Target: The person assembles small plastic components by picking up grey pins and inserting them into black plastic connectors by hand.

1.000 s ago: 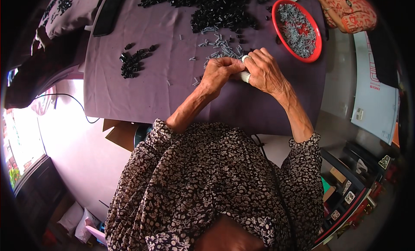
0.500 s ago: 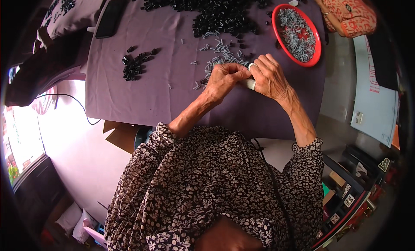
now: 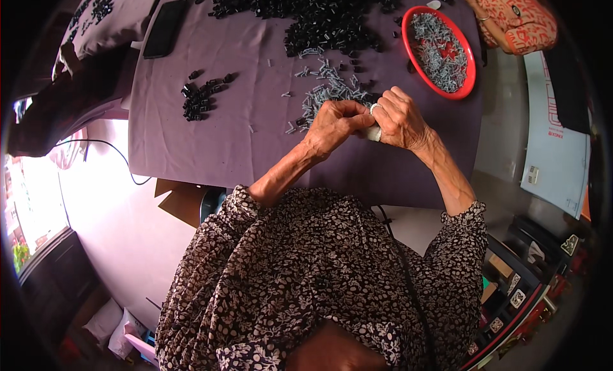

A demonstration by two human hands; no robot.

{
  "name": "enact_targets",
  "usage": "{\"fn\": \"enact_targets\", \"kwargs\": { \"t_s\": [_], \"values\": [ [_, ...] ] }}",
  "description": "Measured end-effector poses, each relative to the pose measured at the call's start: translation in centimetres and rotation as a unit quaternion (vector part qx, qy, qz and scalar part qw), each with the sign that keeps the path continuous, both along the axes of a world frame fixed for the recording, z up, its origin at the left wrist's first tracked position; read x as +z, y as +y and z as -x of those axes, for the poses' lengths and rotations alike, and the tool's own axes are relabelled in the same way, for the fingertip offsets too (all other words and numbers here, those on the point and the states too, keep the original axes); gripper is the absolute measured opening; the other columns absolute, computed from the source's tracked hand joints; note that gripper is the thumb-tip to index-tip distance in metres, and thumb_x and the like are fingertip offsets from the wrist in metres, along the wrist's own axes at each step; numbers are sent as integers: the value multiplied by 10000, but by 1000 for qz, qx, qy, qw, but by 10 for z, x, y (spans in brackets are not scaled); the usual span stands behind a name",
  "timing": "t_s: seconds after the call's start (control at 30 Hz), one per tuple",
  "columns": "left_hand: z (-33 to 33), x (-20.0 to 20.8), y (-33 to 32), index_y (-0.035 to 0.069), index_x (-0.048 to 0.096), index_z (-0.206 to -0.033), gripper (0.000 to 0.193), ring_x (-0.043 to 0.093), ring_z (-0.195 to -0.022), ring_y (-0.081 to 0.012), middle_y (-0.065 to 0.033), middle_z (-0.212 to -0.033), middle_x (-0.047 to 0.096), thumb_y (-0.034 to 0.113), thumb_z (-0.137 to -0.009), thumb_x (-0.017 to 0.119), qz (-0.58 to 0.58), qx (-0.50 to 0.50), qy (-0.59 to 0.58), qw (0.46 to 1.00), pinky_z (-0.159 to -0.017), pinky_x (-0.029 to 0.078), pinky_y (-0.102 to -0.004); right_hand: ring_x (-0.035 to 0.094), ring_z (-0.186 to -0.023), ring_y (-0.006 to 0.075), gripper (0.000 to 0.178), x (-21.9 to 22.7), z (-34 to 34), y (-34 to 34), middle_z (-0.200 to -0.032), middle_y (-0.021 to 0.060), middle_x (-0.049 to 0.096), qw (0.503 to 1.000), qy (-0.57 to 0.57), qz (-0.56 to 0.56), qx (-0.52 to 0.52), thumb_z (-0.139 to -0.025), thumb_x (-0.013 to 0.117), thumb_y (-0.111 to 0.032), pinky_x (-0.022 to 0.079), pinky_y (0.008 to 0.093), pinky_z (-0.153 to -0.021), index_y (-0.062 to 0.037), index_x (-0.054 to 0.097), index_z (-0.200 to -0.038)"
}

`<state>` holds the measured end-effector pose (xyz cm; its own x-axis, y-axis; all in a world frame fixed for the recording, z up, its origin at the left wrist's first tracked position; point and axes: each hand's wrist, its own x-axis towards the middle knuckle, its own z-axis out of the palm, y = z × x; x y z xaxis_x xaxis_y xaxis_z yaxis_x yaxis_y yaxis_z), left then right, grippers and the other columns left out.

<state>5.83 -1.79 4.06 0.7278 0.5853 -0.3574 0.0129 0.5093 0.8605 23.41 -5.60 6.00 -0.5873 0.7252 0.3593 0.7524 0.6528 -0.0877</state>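
Observation:
My left hand (image 3: 333,125) and my right hand (image 3: 401,121) meet over the near part of the cloth-covered table, fingertips touching. Thumb and forefinger of the left are pinched together. The right hand's fingers are curled in, with white wraps around some of them. Whatever sits between the fingertips is too small or hidden to make out. Just beyond the hands lies a loose pile of small grey pins (image 3: 332,83). A small group of black plastic pieces (image 3: 199,99) rests further left. At the far side spreads a large heap of black pieces (image 3: 332,26).
A red oval tray (image 3: 471,71) holding many grey pins stands at the right. A dark phone (image 3: 165,29) lies at the far left of the purple cloth (image 3: 211,151). Another person's arm in an orange patterned sleeve (image 3: 527,26) is at the far right corner.
Both hands have shifted slightly nearer and to the right, still together. The right hand has turned a little. The piles and the tray look the same.

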Motion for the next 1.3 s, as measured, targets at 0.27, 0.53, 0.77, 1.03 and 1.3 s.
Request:
{"fn": "enact_targets", "kwargs": {
  "t_s": [0.27,0.53,0.77,1.03,1.3],
  "values": [
    [13,4,15,-16,650,-850,161,557,-663,-103,-53,-726,622,119,-771,614,-88,70,45,993,-607,452,-237,515,-605,256,203,7,9,14,-626,94,516,995,71,66,-26,-674,672,-130,389,343,-571,2,517,-662],
    [118,-14,79,31,644,-881,138,619,-699,-163,-90,-788,637,78,-752,646,-506,248,290,773,-643,477,-256,574,-668,277,86,-27,1,57,-743,97,583,978,148,40,-145,-714,620,-64,445,379,-593,-24,599,-788],
    [160,-30,93,83,647,-866,130,573,-837,-260,-70,-867,613,112,-741,631,-604,237,422,634,-733,457,-357,555,-628,220,72,-36,9,78,-676,62,522,994,-29,36,-101,-681,606,-32,403,347,-581,-50,538,-696],
    [158,-31,92,68,631,-880,146,539,-827,-281,-93,-891,594,109,-740,622,-608,236,416,634,-742,447,-374,535,-675,290,102,-29,6,66,-755,109,589,986,55,101,-123,-715,619,-63,398,356,-653,-16,563,-787],
    [68,13,31,40,594,-1071,308,612,-786,-156,-94,-907,640,11,-768,638,-265,124,44,955,-704,505,-259,575,-669,294,135,4,51,36,-741,131,617,920,278,245,-128,-744,629,-101,451,346,-610,-29,583,-849]
  ]
}}
